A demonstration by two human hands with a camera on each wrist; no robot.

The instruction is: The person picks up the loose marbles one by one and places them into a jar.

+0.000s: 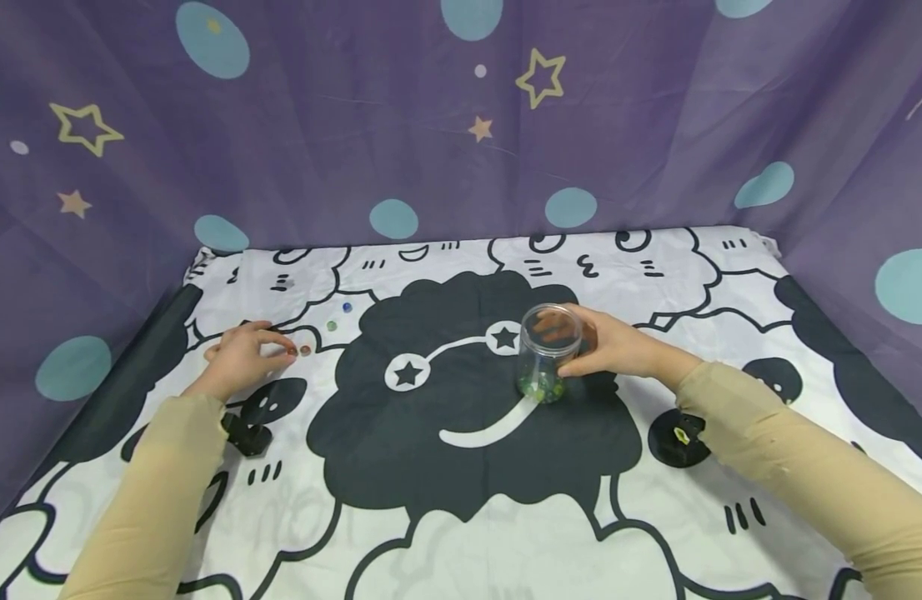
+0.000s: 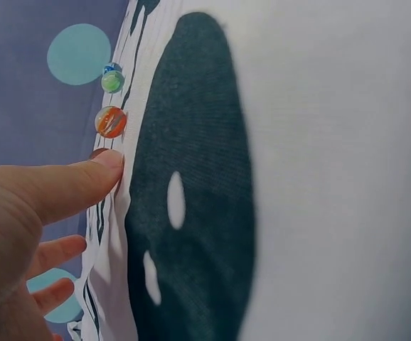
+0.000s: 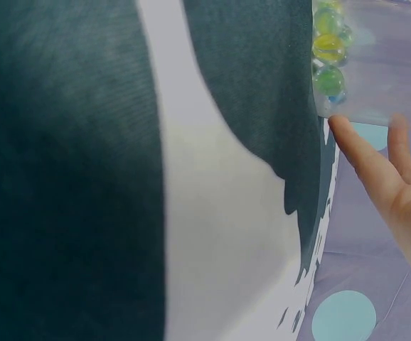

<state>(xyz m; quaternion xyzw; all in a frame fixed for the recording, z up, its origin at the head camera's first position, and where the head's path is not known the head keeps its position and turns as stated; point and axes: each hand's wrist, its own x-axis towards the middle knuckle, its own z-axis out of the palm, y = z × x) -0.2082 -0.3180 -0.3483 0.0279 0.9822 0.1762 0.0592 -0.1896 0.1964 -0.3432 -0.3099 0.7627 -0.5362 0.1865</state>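
Holding clear jar [image 1: 539, 360], glassy green and yellow marbles [image 3: 329, 48] inside.

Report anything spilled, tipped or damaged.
Nothing looks clearly wrong. The clear jar stands upright, marbles inside. A blue marble, a green marble and an orange marble lie loose on the cloth near the left hand, in a rough line rather than scattered like a spill.

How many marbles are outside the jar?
4 visible: blue marble, green marble and orange marble on the cloth; reddish marble, partly covered, at the left hand, which may hide others.
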